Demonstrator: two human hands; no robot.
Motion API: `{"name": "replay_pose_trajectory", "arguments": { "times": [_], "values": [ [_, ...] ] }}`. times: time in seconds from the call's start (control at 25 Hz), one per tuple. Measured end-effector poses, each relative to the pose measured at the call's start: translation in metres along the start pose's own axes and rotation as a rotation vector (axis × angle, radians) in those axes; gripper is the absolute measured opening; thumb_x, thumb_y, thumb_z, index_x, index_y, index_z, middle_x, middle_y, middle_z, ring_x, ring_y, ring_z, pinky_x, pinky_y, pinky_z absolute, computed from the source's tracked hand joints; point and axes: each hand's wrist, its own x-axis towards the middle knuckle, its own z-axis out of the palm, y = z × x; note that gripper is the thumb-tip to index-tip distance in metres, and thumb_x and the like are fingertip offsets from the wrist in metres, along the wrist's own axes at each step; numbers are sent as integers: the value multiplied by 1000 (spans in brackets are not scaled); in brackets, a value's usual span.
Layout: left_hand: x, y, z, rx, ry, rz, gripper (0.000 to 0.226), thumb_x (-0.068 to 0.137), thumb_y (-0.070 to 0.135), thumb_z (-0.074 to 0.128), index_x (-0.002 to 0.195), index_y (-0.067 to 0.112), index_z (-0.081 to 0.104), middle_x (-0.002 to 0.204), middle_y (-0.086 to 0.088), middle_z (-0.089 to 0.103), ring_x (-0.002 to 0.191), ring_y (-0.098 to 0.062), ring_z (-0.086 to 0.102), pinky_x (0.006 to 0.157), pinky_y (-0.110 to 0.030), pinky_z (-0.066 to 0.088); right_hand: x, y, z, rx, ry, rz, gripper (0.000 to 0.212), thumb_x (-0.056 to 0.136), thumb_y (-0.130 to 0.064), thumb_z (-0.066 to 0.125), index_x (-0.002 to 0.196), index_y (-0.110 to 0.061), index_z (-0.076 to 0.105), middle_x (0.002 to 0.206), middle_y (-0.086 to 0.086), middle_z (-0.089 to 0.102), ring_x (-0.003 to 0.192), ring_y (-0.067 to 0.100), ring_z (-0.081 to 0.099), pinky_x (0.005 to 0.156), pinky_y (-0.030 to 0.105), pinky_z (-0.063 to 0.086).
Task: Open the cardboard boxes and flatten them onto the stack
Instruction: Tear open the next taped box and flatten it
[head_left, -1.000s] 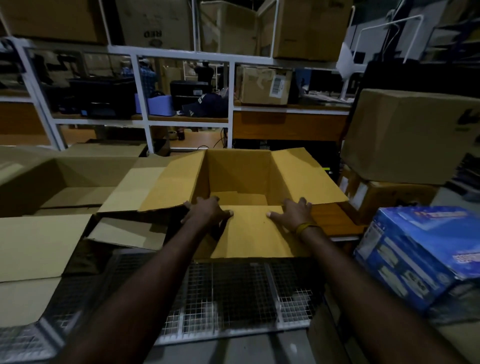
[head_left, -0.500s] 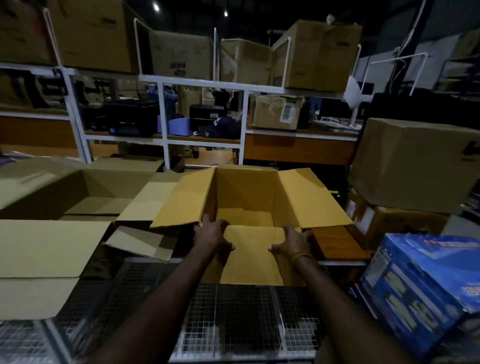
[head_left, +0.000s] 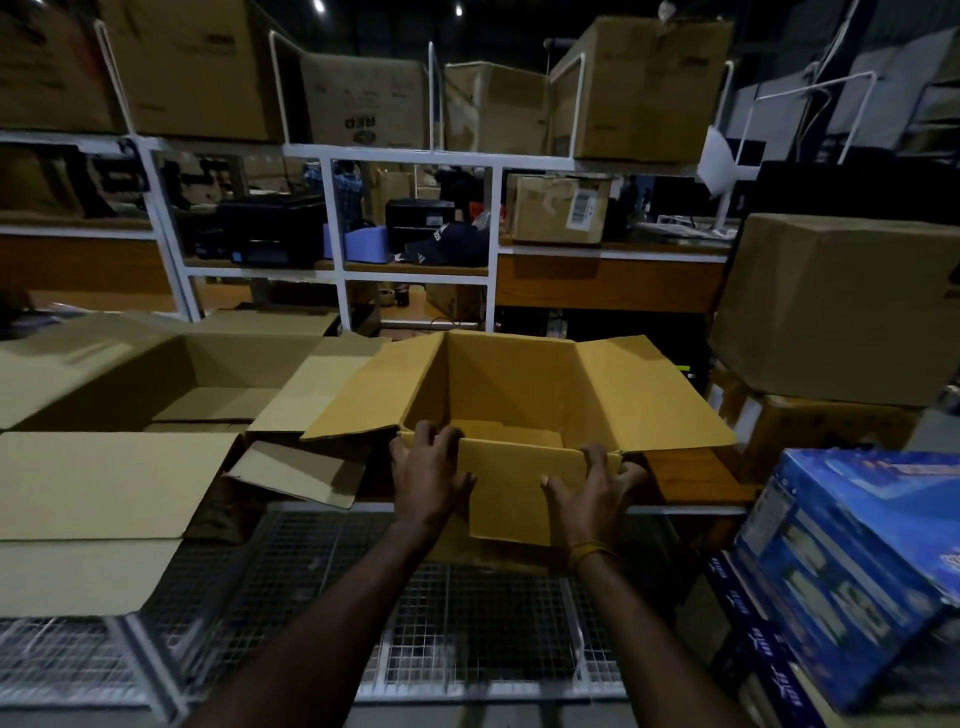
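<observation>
An open yellow-brown cardboard box (head_left: 511, 382) stands in front of me with its side flaps spread left and right. Its near flap (head_left: 517, 486) hangs down toward me. My left hand (head_left: 428, 475) grips the box's near left corner, fingers curled over the rim and thumb on the flap. My right hand (head_left: 597, 491) grips the near right corner the same way, a yellow band on its wrist. A second, paler box (head_left: 171, 379) lies open to the left, and flat pale cardboard sheets (head_left: 98, 488) lie in front of it.
A wire-mesh surface (head_left: 467, 613) lies under my arms. A blue printed carton (head_left: 852, 566) sits at the right, with closed brown boxes (head_left: 841, 306) stacked behind it. White metal shelving (head_left: 337, 234) with boxes and devices fills the back.
The near flap has swung down toward me. My hands moved from lying flat on it to gripping the box's near corners. The camera has tilted upward.
</observation>
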Motion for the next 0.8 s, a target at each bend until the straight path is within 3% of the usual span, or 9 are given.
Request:
{"name": "replay_pose_trajectory", "arguments": {
  "times": [0.2, 0.4, 0.6, 0.8],
  "values": [
    [4, 3, -15, -68, 64, 106, 66, 75, 35, 82, 134, 32, 53, 145, -1, 37, 133, -34, 28, 103, -51, 43, -5, -10, -18, 59, 98, -3, 60, 66, -15, 90, 118, -21, 61, 134, 15, 29, 116, 33, 42, 85, 28, 36],
    [14, 8, -42, -106, 132, 253, 64, 72, 37, 83, 131, 32, 57, 140, -4, 41, 126, -35, 33, 94, -49, 47, -8, -35, -45, 68, 163, -22, 59, 67, -20, 90, 118, -23, 60, 133, 13, 27, 116, 33, 41, 96, 41, 45],
    [30, -5, -92, -188, 223, 346, 63, 73, 39, 83, 129, 30, 58, 138, -8, 44, 123, -39, 36, 94, -58, 46, -23, -97, -64, -4, 288, -105, 58, 70, -22, 88, 119, -25, 59, 143, 16, 25, 122, 35, 37, 94, 36, 41],
    [52, -63, -169, -234, 335, 400, 63, 72, 42, 83, 130, 30, 59, 137, -6, 44, 123, -39, 38, 89, -52, 50, -56, -187, -40, -54, 407, -196, 58, 68, -27, 88, 118, -27, 58, 138, 18, 29, 121, 36, 38, 91, 38, 47]
  ]
}}
